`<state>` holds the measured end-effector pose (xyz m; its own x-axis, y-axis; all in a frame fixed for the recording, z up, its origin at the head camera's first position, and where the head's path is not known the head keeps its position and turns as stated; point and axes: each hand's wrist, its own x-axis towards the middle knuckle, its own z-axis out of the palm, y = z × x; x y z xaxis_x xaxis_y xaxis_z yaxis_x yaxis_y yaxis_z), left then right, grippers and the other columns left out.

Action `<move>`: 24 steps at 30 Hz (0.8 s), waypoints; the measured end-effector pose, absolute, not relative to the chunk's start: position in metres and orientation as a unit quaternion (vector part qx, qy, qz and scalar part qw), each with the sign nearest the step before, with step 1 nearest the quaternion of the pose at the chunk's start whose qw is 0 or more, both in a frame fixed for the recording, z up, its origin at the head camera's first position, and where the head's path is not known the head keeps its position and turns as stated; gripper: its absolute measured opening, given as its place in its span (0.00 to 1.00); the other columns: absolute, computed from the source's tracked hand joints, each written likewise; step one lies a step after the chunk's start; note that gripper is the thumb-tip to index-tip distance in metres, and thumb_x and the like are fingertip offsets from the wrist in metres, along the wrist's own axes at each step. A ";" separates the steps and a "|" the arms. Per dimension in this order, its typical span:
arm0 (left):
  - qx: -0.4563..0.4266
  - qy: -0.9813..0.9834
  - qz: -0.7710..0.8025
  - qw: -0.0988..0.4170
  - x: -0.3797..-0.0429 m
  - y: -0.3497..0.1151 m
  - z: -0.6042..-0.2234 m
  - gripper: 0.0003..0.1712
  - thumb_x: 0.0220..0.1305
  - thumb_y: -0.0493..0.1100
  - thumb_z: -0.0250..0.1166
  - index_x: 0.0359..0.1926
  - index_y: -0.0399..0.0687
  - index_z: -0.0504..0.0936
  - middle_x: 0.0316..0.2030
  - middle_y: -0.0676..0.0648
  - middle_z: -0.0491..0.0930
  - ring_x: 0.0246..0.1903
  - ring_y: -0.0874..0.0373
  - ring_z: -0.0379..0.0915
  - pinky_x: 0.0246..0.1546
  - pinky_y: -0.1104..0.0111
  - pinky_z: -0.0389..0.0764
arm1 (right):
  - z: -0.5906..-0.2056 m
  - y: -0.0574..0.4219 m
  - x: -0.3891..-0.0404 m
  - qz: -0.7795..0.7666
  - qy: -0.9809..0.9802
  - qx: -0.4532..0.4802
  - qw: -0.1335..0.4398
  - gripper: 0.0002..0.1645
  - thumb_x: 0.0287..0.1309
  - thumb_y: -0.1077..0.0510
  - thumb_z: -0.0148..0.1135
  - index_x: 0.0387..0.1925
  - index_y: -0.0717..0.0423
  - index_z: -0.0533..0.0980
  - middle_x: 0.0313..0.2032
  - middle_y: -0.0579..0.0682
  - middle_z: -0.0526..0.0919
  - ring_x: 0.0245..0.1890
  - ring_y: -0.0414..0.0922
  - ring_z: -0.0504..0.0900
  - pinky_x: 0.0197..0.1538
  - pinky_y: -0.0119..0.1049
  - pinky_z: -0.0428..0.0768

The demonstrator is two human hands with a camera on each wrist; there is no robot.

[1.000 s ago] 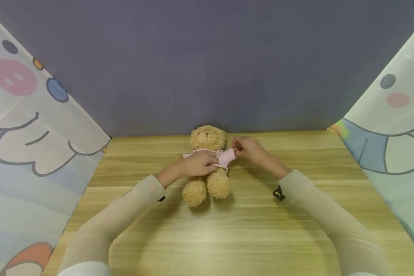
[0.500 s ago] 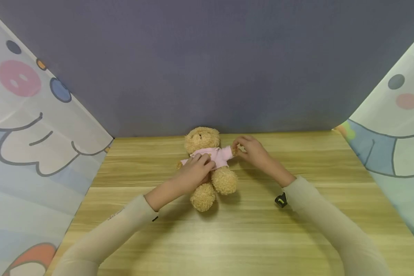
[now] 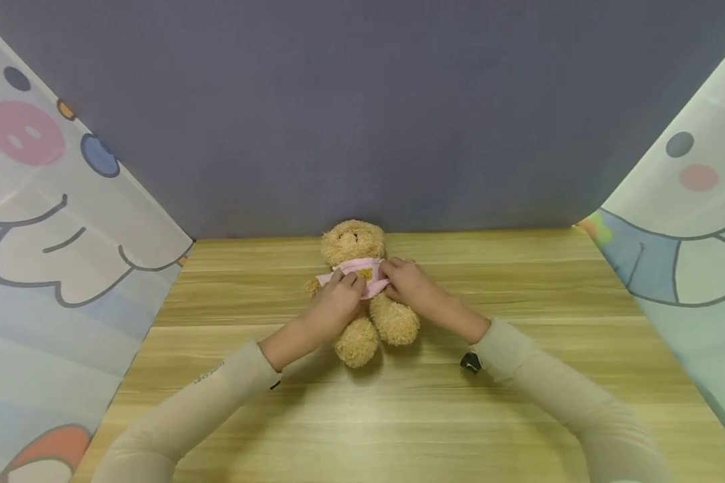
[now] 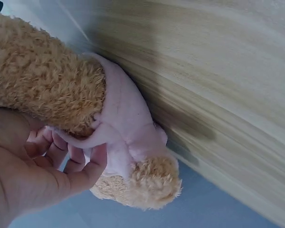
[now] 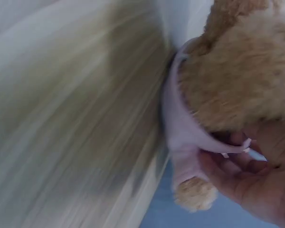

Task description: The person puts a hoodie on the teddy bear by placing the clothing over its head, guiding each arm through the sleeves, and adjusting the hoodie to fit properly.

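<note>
A curly tan teddy bear (image 3: 353, 243) lies on its back at the table's far edge, head toward the grey wall. It wears a pink shirt (image 3: 372, 290) with a yellow print on the chest. My left hand (image 3: 331, 308) pinches the shirt's lower front edge; in the left wrist view the curled fingers lie on the pink cloth beside the bear's leg (image 4: 42, 76). On the other side, my right hand (image 3: 415, 290) grips the hem, and the right wrist view has the cloth between thumb and fingers. The bear's belly is mostly hidden by hands and shirt.
The wood-grain table (image 3: 362, 416) extends toward me. A grey panel (image 3: 362, 121) rises behind it. Cartoon-printed sheets (image 3: 30, 268) flank both sides. A small black device (image 3: 470, 363) hangs under the right cuff.
My right hand has left the bear's sleeve and paw and moved left and down to the shirt hem. My left hand stays at the shirt front. The bear's head has shifted slightly left.
</note>
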<state>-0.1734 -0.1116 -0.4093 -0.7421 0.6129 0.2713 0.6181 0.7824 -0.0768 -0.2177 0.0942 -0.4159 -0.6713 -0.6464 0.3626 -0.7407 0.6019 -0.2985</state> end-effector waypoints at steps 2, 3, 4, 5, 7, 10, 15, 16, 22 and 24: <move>-0.341 -0.928 -0.017 0.149 -0.173 -0.113 -0.410 0.14 0.59 0.38 0.75 0.41 0.36 0.80 0.38 0.41 0.80 0.42 0.44 0.77 0.51 0.56 0.82 | -0.420 0.098 -0.220 0.216 -0.883 0.395 0.131 0.09 0.52 0.71 0.68 0.32 0.58 0.77 0.31 0.52 0.81 0.30 0.47 0.78 0.39 0.43 0.80; -0.350 -0.924 -0.023 0.152 -0.173 -0.114 -0.410 0.12 0.58 0.35 0.74 0.40 0.37 0.80 0.37 0.42 0.80 0.41 0.45 0.76 0.49 0.57 0.82 | -0.421 0.101 -0.220 0.215 -0.882 0.397 0.137 0.09 0.52 0.71 0.68 0.31 0.58 0.77 0.30 0.51 0.81 0.30 0.47 0.79 0.40 0.43 0.81; -0.360 -0.919 -0.031 0.156 -0.174 -0.116 -0.411 0.11 0.57 0.31 0.72 0.39 0.37 0.80 0.36 0.42 0.79 0.41 0.46 0.76 0.50 0.57 0.81 | -0.423 0.103 -0.221 0.218 -0.881 0.397 0.137 0.10 0.51 0.71 0.68 0.30 0.57 0.77 0.29 0.50 0.82 0.30 0.46 0.79 0.39 0.42 0.81; -0.366 -0.916 -0.041 0.160 -0.174 -0.117 -0.412 0.11 0.55 0.28 0.71 0.38 0.38 0.79 0.35 0.43 0.78 0.39 0.47 0.75 0.47 0.58 0.80 | -0.424 0.106 -0.221 0.224 -0.881 0.395 0.132 0.10 0.50 0.71 0.69 0.29 0.56 0.77 0.29 0.50 0.82 0.29 0.46 0.78 0.39 0.41 0.81; -0.373 -0.911 -0.064 0.164 -0.174 -0.122 -0.414 0.13 0.52 0.24 0.69 0.37 0.39 0.78 0.33 0.44 0.77 0.38 0.47 0.75 0.46 0.58 0.79 | -0.426 0.110 -0.220 0.238 -0.881 0.392 0.115 0.10 0.49 0.72 0.69 0.31 0.56 0.79 0.30 0.49 0.84 0.31 0.45 0.79 0.41 0.40 0.82; -0.357 -0.915 -0.114 0.148 -0.172 -0.131 -0.418 0.14 0.52 0.23 0.67 0.37 0.39 0.76 0.34 0.44 0.74 0.38 0.47 0.73 0.43 0.58 0.78 | -0.425 0.116 -0.216 0.270 -0.881 0.381 0.072 0.12 0.52 0.72 0.70 0.38 0.57 0.81 0.37 0.51 0.86 0.38 0.46 0.83 0.45 0.39 0.84; -0.263 -0.943 -0.178 0.099 -0.170 -0.148 -0.422 0.09 0.65 0.33 0.66 0.36 0.39 0.71 0.32 0.45 0.70 0.33 0.50 0.69 0.36 0.59 0.77 | -0.422 0.119 -0.207 0.297 -0.882 0.362 0.060 0.16 0.58 0.72 0.68 0.49 0.62 0.80 0.48 0.58 0.85 0.51 0.54 0.84 0.58 0.46 0.82; -0.242 -0.948 -0.187 0.086 -0.170 -0.152 -0.422 0.09 0.67 0.34 0.65 0.36 0.39 0.71 0.31 0.45 0.70 0.31 0.51 0.69 0.34 0.59 0.77 | -0.423 0.118 -0.205 0.300 -0.882 0.358 0.063 0.17 0.57 0.73 0.67 0.49 0.64 0.79 0.48 0.59 0.85 0.51 0.55 0.84 0.58 0.46 0.81; -0.176 -0.960 -0.217 -0.026 -0.173 -0.164 -0.423 0.05 0.70 0.33 0.60 0.38 0.37 0.71 0.26 0.46 0.70 0.26 0.55 0.66 0.26 0.65 0.71 | -0.436 0.107 -0.206 0.329 -0.879 0.340 0.063 0.27 0.52 0.74 0.71 0.54 0.64 0.73 0.50 0.59 0.83 0.51 0.55 0.83 0.55 0.42 0.83; -0.170 -0.954 -0.241 -0.046 -0.176 -0.165 -0.425 0.03 0.72 0.33 0.58 0.40 0.37 0.71 0.27 0.46 0.70 0.27 0.55 0.66 0.27 0.66 0.70 | -0.438 0.103 -0.208 0.342 -0.874 0.339 0.068 0.28 0.53 0.73 0.71 0.55 0.63 0.72 0.51 0.59 0.82 0.52 0.54 0.83 0.55 0.42 0.83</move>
<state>-0.1764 -0.1648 -0.4248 -0.9377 0.3473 -0.0048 0.3032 0.8253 0.4764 -0.2078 0.1029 -0.4379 -0.7608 -0.5457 0.3514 -0.6392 0.5361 -0.5514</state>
